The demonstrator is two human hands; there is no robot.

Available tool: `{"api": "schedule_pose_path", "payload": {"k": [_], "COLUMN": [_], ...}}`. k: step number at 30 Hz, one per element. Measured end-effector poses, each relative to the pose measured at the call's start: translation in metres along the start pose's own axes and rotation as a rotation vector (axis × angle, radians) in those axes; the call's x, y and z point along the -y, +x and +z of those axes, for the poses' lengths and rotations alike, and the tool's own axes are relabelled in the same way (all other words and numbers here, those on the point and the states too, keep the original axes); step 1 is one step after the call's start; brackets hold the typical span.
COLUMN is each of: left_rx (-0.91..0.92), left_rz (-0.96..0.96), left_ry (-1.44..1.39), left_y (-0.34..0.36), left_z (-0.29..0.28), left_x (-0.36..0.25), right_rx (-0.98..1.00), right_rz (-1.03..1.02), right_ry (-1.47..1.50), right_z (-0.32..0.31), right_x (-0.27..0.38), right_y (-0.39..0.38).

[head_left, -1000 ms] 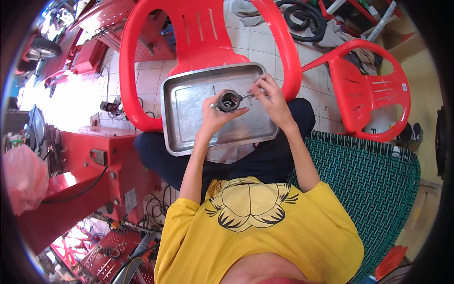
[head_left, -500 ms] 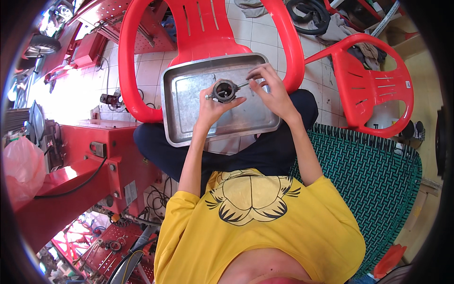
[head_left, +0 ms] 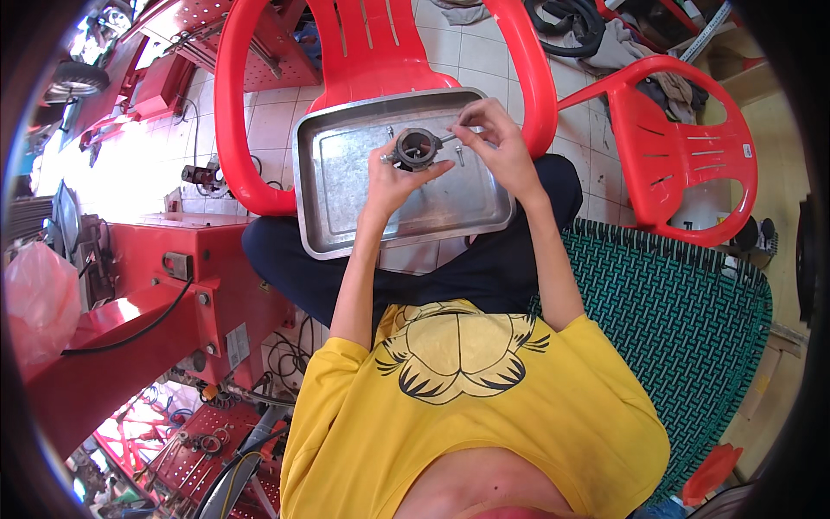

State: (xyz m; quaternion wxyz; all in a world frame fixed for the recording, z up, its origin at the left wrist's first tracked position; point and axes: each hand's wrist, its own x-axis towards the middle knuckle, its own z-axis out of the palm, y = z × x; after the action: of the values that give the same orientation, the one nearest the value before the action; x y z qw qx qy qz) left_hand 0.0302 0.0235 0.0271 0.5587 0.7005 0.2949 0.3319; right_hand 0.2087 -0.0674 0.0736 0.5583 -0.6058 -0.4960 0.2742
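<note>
A dark, ring-shaped metal part with a round opening is in my left hand, whose fingers wrap its left side while the thumb stretches along the near side. My right hand pinches a thin metal rod that meets the right side of the part; its exact kind is too small to tell. Both hands are above a shallow metal tray. In the tray, a small bolt lies near my right hand, and another small bolt-like piece is beyond my left hand.
The tray spans my lap and a red plastic chair. Another red chair stands at the right, beside a green woven seat. Red metal machinery with a black cable is on my left.
The metal part has shifted slightly up and right with my left hand. My right hand has moved a little, still at the rod. The bolt beside it now shows more plainly.
</note>
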Motion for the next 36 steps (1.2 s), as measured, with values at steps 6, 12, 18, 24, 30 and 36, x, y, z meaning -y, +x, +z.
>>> {"api": "schedule_pose_path", "payload": {"k": [6,12,18,24,30,36], "left_rx": [0.011,-0.055,-0.018,-0.01,-0.037,-0.01], "left_rz": [-0.029,0.046,0.078,0.058,0.012,0.088], "left_ry": [0.022,-0.027,0.05,0.021,0.012,0.076], "left_y": [0.001,-0.004,-0.004,-0.009,-0.01,-0.009], "left_z": [-0.002,-0.001,-0.002,-0.005,-0.002,-0.006], "left_x": [0.006,0.005,0.0,0.005,0.003,0.008], "right_rx": [0.132,0.041,0.238,0.04,0.186,0.133], "right_rz": [0.104,0.058,0.118,-0.005,0.073,0.053], "right_ry": [-0.464,-0.077,-0.31,-0.033,-0.206,-0.136], "right_z": [-0.014,-0.001,-0.013,0.002,-0.007,0.001], "right_x": [-0.001,0.023,-0.003,0.02,0.009,0.02], "right_y": [0.011,0.004,0.01,0.003,0.0,-0.005]}}
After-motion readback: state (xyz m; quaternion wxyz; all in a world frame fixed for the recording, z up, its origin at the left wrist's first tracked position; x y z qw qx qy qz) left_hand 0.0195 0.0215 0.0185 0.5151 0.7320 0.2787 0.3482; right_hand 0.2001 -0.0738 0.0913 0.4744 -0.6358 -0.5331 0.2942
